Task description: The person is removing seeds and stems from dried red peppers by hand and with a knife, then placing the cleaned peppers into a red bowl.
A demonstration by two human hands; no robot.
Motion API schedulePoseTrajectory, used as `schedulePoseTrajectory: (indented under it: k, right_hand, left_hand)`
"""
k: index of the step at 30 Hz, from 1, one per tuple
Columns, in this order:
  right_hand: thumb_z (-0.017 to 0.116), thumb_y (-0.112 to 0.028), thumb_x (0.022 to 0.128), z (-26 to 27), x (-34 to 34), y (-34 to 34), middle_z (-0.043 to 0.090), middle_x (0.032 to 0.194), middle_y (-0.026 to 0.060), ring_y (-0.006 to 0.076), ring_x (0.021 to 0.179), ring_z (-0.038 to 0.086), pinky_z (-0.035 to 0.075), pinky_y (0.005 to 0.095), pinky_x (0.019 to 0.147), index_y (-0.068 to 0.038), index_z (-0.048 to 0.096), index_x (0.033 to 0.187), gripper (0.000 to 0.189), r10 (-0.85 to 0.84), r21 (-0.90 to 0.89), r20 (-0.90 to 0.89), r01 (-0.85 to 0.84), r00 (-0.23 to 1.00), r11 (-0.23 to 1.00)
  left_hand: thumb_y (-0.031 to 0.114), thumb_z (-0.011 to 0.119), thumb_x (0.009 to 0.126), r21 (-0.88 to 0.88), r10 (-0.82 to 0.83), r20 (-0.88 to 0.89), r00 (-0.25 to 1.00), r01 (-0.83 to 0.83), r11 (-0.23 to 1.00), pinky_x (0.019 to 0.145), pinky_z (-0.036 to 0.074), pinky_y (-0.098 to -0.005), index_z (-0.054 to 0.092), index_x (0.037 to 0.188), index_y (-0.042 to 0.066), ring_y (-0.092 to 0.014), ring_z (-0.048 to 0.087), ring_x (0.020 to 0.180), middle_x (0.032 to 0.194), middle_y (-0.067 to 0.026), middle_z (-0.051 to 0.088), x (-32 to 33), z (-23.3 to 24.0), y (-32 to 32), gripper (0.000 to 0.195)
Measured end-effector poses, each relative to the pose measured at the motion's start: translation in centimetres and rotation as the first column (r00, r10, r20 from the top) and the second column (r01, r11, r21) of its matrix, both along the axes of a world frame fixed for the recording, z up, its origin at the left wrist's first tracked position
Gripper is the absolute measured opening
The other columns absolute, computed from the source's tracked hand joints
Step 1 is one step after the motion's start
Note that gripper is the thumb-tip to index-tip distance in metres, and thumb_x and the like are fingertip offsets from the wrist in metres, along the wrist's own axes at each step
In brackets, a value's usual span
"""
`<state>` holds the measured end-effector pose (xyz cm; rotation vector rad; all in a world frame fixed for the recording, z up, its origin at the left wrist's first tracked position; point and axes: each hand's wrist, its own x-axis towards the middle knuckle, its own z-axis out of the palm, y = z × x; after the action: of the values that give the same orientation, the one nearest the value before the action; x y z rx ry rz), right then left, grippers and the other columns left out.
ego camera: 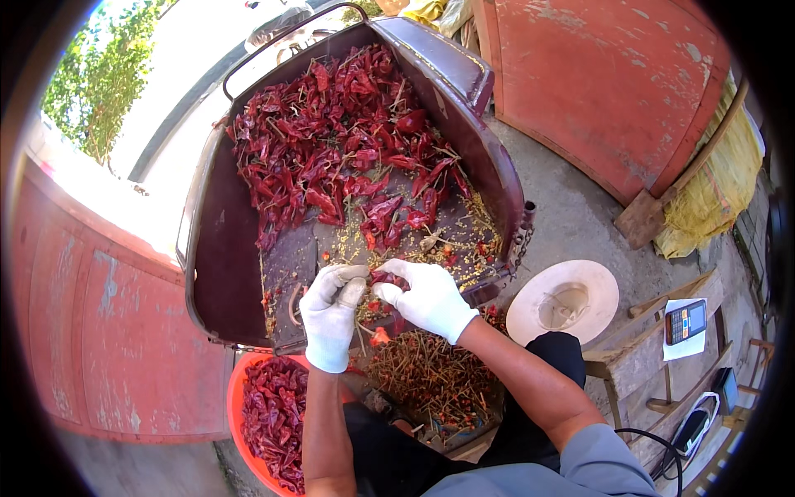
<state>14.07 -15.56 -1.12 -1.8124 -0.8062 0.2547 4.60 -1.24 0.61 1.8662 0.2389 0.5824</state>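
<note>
My right hand [428,299], in a white knit glove, pinches a dried red chili pepper [397,281] between thumb and fingers. Gloved the same way, my left hand [333,310] has its thumb and fingers closed at the pepper's other end; the exact grip is hidden. Both hands are over the near edge of a dark maroon metal cargo bed [223,267]. A large pile of dried red chili peppers [323,124] fills its far part. Yellow seeds [348,239] and loose bits lie across the bed floor. Just below my hands is an orange-red chili piece [379,336].
An orange tub [235,397] of chili peppers stands at lower left. Chili stems [435,379] are heaped between my legs. On the right are a straw hat [528,304], a wooden bench [640,360] with a keypad phone [685,322], and a yellow sack [708,205]. Red metal doors [608,81] flank the bed.
</note>
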Motion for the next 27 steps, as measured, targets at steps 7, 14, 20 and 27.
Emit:
schedulePoseTrajectory:
  k: [7, 14, 20, 27]
  right_hand:
    - [0.065, -0.031, 0.097, 0.9, 0.8, -1.6, 0.058, 0.065, 0.0, 0.007, 0.042, 0.047, 0.041, 0.0248, 0.039, 0.001, 0.061, 0.123, 0.041, 0.356, 0.246, -0.71, -0.26, 0.607, 0.934]
    - [0.065, -0.034, 0.096, 1.0, -0.4, -1.5, 0.06, 0.067, 0.0028, 0.0089, 0.04, 0.049, 0.04, 0.0262, 0.037, 0.002, 0.064, 0.112, 0.04, 0.417, 0.161, -0.653, -0.422, 0.632, 0.892]
    - [0.063, -0.038, 0.089, -1.7, -2.2, -0.5, 0.07, 0.084, 0.0138, 0.0349, 0.081, 0.069, 0.055, 0.0448, 0.075, -0.011, 0.071, 0.098, 0.029, 0.383, -0.522, 0.245, -0.212, 0.89, 0.826]
    - [0.062, -0.043, 0.09, -0.3, -0.4, -1.6, 0.066, 0.117, 0.0152, 0.0325, 0.104, 0.065, 0.051, 0.0409, 0.091, -0.007, 0.069, 0.112, 0.043, 0.217, -0.212, 0.109, -0.191, 0.97, 0.958]
  left_hand:
    - [0.019, 0.064, 0.097, -0.087, 0.011, 0.025, 1.0, -0.009, 0.996, 0.07, 0.047, -0.0234, 0.07, 0.103, -0.002, -0.007, 0.056, 0.075, 0.09, -0.0027, 0.068, -0.6, 1.7, -1.4, 0.022]
    - [0.019, 0.062, 0.099, -0.01, -0.035, -0.055, 0.998, 0.034, 0.999, 0.067, 0.045, -0.0233, 0.068, 0.096, -0.003, -0.008, 0.055, 0.072, 0.086, -0.0029, 0.068, -0.8, 1.0, -0.9, 0.023]
    - [0.009, 0.066, 0.092, 0.717, 0.028, -0.162, 0.986, 0.098, 0.69, 0.061, 0.05, -0.0279, 0.07, 0.094, 0.003, -0.015, 0.062, 0.062, 0.073, -0.0102, 0.066, -0.2, -1.4, -0.9, 0.008]
    - [0.02, 0.063, 0.099, 0.056, 0.206, -0.354, 0.912, -0.199, 0.978, 0.052, 0.038, -0.0244, 0.073, 0.093, 0.003, -0.004, 0.043, 0.055, 0.061, 0.0034, 0.054, 0.6, -0.2, 2.0, 0.02]
